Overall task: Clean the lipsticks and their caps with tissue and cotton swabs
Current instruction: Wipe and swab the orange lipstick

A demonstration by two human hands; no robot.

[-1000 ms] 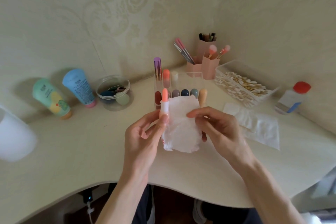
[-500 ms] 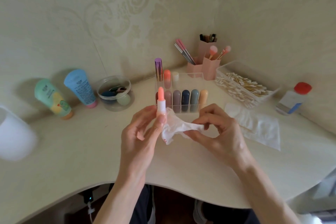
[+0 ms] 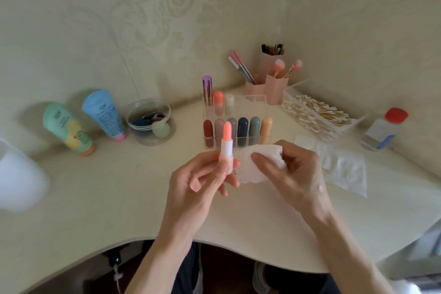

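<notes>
Head view: before the clear acrylic organiser (image 3: 259, 102), my left hand (image 3: 198, 181) pinches an uncapped peach lipstick (image 3: 226, 145) and my right hand (image 3: 300, 174) pinches folded white tissue (image 3: 248, 174). Wiping step, I reckon; next, wrap its tube.

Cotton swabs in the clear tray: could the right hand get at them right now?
Probably yes: the cotton swabs lie in an open-topped tray, nothing standing between them and the right hand; but that hand grips the tissue.

Soft, rather dim daylight coming from the right; tubes (image 3: 68, 126) throw shadows leftward onto the wall (image 3: 143, 19); wide-angle bending, edges blurred.
</notes>
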